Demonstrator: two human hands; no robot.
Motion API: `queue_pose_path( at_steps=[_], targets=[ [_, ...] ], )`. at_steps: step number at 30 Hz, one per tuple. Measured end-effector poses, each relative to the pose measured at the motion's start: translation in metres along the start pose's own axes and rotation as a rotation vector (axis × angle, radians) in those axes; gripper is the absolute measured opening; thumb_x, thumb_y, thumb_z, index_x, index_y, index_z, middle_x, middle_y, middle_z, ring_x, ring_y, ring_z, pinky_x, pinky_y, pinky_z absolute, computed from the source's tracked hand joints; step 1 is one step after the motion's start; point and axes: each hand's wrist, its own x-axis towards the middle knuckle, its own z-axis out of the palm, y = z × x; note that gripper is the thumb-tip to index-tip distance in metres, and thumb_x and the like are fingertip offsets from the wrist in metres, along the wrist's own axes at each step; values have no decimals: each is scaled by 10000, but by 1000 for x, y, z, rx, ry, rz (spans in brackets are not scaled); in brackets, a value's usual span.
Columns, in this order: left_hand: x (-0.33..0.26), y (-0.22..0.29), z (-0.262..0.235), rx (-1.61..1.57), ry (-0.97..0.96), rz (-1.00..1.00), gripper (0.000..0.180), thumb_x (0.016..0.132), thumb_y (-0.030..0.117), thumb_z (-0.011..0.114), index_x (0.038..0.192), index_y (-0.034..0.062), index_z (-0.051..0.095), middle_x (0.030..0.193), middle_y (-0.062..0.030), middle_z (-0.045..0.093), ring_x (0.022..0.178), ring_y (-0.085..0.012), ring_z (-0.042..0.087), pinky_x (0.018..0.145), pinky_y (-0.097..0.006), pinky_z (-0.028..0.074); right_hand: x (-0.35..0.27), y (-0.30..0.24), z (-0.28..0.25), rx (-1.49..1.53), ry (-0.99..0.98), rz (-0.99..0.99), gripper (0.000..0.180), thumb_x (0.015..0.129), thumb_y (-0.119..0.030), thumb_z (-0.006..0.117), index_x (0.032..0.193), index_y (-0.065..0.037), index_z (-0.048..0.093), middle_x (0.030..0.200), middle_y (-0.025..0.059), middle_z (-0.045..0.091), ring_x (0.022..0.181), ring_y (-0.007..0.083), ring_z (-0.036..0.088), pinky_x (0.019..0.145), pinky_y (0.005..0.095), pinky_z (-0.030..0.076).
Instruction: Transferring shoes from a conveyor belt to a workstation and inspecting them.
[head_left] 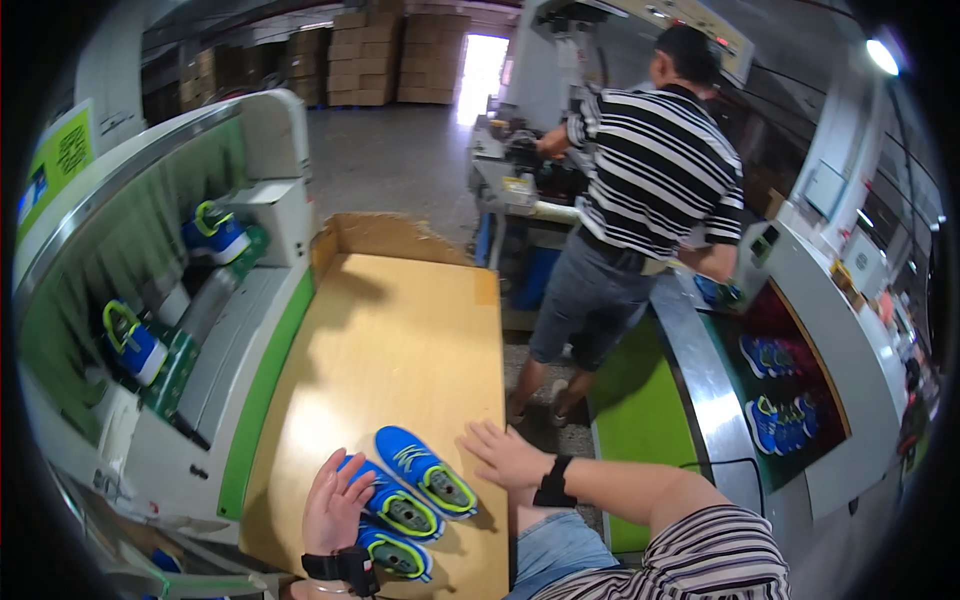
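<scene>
Three small blue shoes with lime-green trim lie on the wooden table (390, 330) near its front edge. My left hand (336, 505) rests open, fingers spread, against the left side of the middle shoe (395, 505); the nearest shoe (396, 553) lies just to the hand's right. My right hand (505, 455) lies flat and open at the table's right edge, just right of the farthest shoe (425, 470). Both wrists wear black bands.
A green-curtained conveyor machine (130, 250) at the left carries blue shoes (215, 232) on trays. A person in a striped shirt (650, 170) stands ahead at a machine. At the right a heated cabinet (790, 390) holds more blue shoes. Cardboard boxes (360, 60) are stacked far back.
</scene>
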Motion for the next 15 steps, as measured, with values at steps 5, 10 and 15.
queue_pose_path(
  at_steps=[5, 10, 15],
  targets=[
    [3, -5, -18, 18, 18, -6, 505, 1019, 283, 469, 1460, 48, 397, 1351, -180, 552, 1094, -253, 616, 870, -348, 503, -34, -28, 11, 179, 15, 116, 747, 968, -490, 513, 1564, -162, 203, 1616, 191, 160, 1483, 438, 140, 1133, 575, 291],
    [5, -11, -10, 30, 24, 11, 519, 1018, 294, 481, 1464, 45, 392, 1348, -170, 551, 1101, -246, 612, 872, -331, 504, -37, -35, 18, 240, 3, 208, 748, 986, -513, 462, 1575, -173, 152, 1637, 169, 84, 1502, 427, 45, 1168, 569, 231],
    [4, -10, -8, 53, 12, 16, 521, 1019, 295, 480, 1463, 38, 389, 1341, -173, 551, 1101, -241, 607, 884, -327, 497, -36, -36, 16, 247, -36, 221, 739, 993, -516, 443, 1577, -173, 146, 1638, 172, 80, 1503, 428, 31, 1184, 552, 202]
  ],
)
